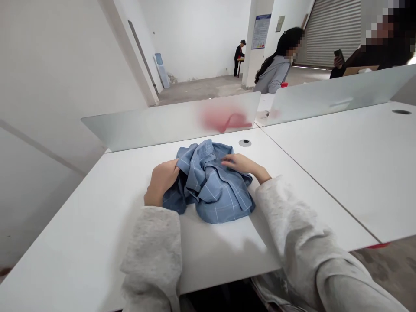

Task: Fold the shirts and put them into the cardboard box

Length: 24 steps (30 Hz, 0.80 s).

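A blue shirt [224,195] with thin white checks lies crumpled on the white desk [97,208] in front of me. My left hand [164,175] is closed on a fold at the shirt's left side, its thumb at the cloth's upper edge. Over the right part of the shirt, my right hand [242,164] reaches in from the side. Its fingers are stretched out and slightly apart, close to or touching the cloth near the collar-like folds. Part of the shirt's left side is hidden behind my left hand.
Frosted dividers [156,125] run along the desk's back edge, with a blurred red thing behind one. A cable hole [245,142] lies just past the shirt. Another desk [351,173] adjoins on the right. Two people sit beyond the dividers; another person [239,58] stands farther back.
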Tool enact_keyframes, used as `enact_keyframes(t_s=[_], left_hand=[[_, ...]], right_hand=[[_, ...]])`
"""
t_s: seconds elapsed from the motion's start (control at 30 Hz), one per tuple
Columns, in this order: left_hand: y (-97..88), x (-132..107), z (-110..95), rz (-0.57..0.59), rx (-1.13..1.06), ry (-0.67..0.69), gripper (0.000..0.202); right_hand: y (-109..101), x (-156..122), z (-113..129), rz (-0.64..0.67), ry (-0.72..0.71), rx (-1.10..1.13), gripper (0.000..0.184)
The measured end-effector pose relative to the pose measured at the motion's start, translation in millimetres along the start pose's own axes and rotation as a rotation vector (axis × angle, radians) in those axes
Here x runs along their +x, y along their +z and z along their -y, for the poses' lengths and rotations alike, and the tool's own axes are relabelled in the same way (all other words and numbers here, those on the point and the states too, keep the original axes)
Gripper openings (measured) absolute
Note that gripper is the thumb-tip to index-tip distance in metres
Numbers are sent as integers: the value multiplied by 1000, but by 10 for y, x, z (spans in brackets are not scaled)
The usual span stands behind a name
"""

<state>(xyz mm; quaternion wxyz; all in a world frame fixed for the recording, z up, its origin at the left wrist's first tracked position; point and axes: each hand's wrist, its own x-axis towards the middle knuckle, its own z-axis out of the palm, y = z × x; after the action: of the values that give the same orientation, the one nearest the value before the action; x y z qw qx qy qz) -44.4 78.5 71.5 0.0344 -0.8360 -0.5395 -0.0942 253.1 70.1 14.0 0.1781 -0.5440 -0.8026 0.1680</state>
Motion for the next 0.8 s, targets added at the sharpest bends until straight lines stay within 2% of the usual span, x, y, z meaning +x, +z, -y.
enact_keyframes(t_s=[0.07,0.13,0.23,0.3,0.4,0.57,0.67,0.8], left_hand=[[-67,-27,-36,-65,-83,-27,35],[-100,-38,-71,-97,-200,-49,36],[-128,-51,-86,-117,-438,-39,44],[-152,-65,-57,-137,-608,-77,53],[-203,-88,37,-238,-845,-180,54],[-293,-129,239,-545,-1133,-329,43],[-341,-170,334,-698,-1256,-368,39],[-429,-229,446,-983,-1337,-363,35]], right_hand=[[-117,-59,238,-19,-36,66,53],[-139,-101,453,82,-69,20,54],[-74,-107,625,208,-106,-186,31],[-65,-95,632,155,-96,-247,21],[-193,-121,568,-75,-41,-136,19],[-546,-283,485,-555,61,89,19],[-676,-372,448,-752,73,123,18],[-801,-485,362,-985,109,162,17]])
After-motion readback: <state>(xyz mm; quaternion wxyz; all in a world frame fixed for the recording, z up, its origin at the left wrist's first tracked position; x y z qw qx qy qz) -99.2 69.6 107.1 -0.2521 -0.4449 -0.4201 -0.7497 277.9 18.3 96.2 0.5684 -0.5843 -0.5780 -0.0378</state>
